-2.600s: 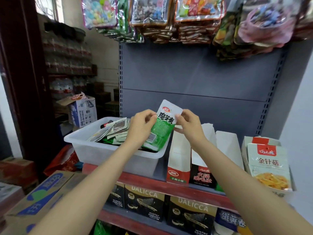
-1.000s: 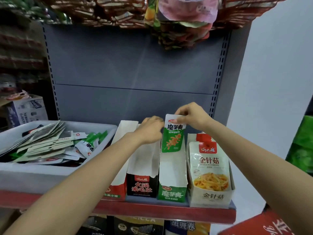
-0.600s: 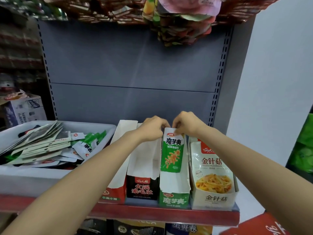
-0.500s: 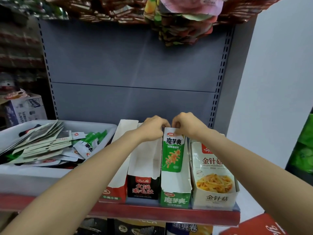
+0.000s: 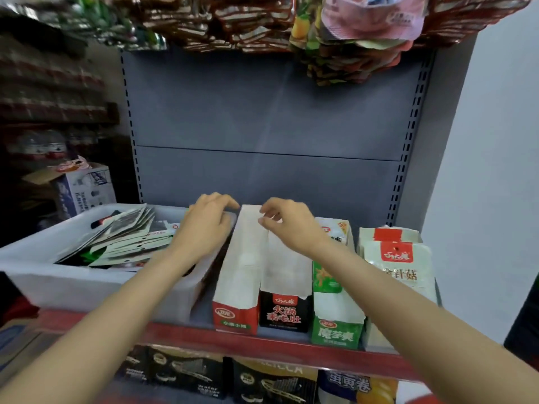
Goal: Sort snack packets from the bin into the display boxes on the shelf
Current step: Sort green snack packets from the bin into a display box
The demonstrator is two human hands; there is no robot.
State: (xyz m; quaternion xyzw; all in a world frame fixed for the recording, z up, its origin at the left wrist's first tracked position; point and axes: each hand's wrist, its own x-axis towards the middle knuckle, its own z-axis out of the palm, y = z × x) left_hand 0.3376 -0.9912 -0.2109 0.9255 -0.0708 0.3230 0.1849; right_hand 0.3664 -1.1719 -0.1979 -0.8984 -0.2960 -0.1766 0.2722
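Head view | hands empty, loosely curled: left [image 5: 208, 225] over bin [image 5: 43, 275], right [image 5: 287, 225] over boxes [image 5: 237, 287]

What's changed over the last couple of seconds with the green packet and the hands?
Both hands let go of the green packet, which now stands in the green display box. The left hand has moved back over the bin; the right hand hovers, holding nothing. The boxes stayed in place.
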